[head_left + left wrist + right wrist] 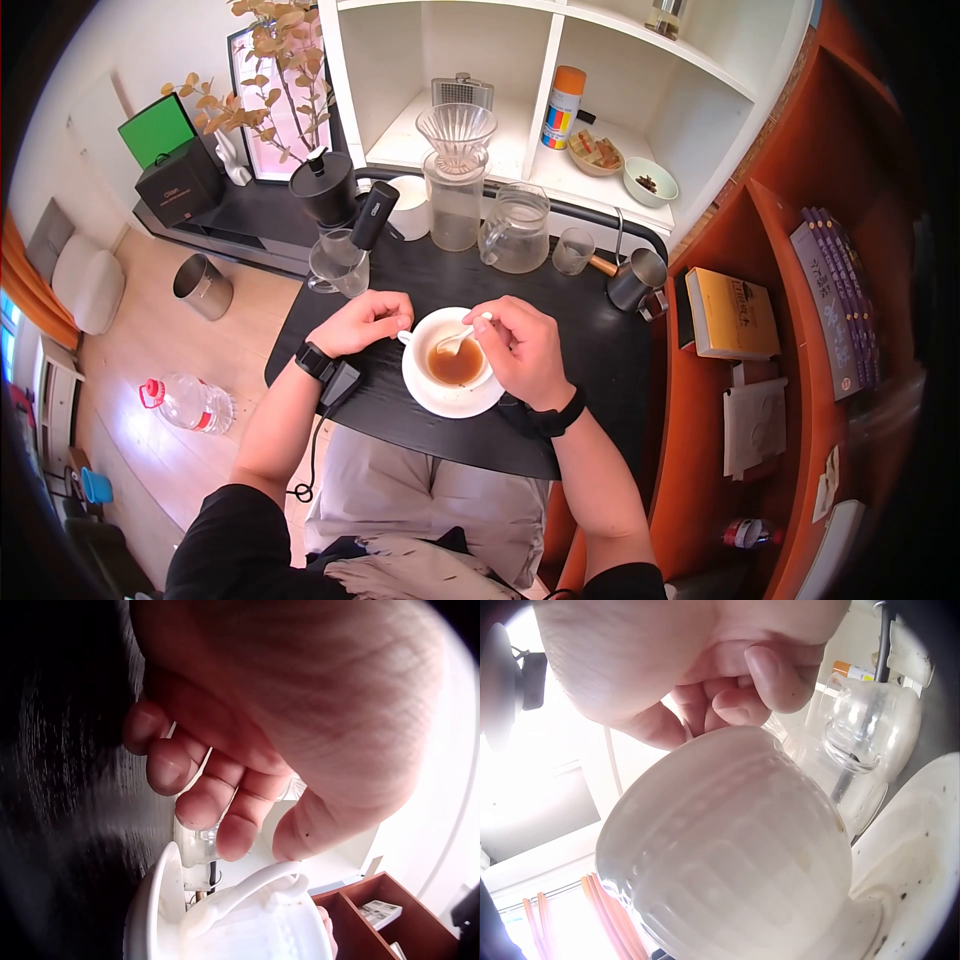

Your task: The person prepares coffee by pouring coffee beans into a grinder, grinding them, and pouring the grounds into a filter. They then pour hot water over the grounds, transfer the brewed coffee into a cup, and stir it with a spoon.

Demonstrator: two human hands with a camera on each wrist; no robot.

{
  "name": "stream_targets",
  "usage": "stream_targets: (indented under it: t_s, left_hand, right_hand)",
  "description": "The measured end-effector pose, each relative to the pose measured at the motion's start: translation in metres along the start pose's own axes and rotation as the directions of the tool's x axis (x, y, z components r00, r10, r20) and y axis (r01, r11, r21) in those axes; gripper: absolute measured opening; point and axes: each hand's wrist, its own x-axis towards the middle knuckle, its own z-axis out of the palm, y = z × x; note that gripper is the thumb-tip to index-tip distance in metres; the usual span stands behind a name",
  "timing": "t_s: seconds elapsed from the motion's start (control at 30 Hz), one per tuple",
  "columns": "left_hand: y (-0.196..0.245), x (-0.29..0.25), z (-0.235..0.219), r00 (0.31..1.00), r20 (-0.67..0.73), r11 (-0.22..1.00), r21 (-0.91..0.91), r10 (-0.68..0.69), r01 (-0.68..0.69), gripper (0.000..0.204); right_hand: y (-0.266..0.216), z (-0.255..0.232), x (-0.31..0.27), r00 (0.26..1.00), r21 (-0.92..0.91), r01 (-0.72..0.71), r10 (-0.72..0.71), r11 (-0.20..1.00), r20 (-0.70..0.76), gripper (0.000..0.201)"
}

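Note:
A white cup (427,333) of brown liquid stands on a white saucer (440,402) with dark specks. My right hand (525,350) pinches the handle of a white spoon (452,345), whose bowl dips into the liquid. From the right wrist, the ribbed side of the cup (727,847) hides most of the spoon. At the cup's left, my left hand (362,322) has loosely bent fingers with nothing between them. The left wrist view shows its thumb tip right at the cup's handle (247,889).
Behind the cup stand a glass mug (340,268), a black handheld device (373,215), a glass dripper (457,130) on a carafe, a glass server (515,235), a small glass (573,250) and a metal pot (637,280). A black cabled object (342,385) lies by my left wrist.

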Motion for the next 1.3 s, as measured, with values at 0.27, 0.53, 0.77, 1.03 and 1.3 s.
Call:
stream_targets:
  t_s: [0.27, 0.53, 0.77, 1.03, 1.3]
  left_hand:
    - [-0.001, 0.0, 0.0, 1.0, -0.017, 1.0, 0.005, 0.011, -0.011, 0.021]
    - [0.002, 0.0, 0.0, 0.998, -0.054, 1.0, 0.021, 0.016, -0.014, 0.021]
    - [0.001, 0.001, 0.0, 0.998, -0.057, 1.0, 0.023, 0.007, -0.006, 0.021]
    - [0.003, 0.001, 0.0, 0.998, -0.055, 1.0, 0.031, 0.0, 0.002, 0.02]
    - [0.002, 0.0, -0.001, 0.998, -0.05, 0.998, 0.046, -0.027, 0.03, 0.026]
  right_hand:
    - [0.001, 0.004, 0.002, 0.987, 0.011, -0.046, 0.047, 0.999, -0.153, 0.007]
    - [0.01, 0.004, -0.002, 0.995, 0.029, -0.044, 0.047, 0.999, -0.089, 0.009]
    - [0.008, 0.008, -0.001, 0.99, 0.068, -0.042, 0.05, 0.997, -0.133, 0.01]
    - [0.008, 0.001, 0.0, 0.986, -0.037, -0.041, 0.035, 0.998, -0.166, 0.012]
    - [0.005, 0.004, -0.002, 0.997, 0.025, -0.063, 0.064, 0.998, -0.043, 0.009]
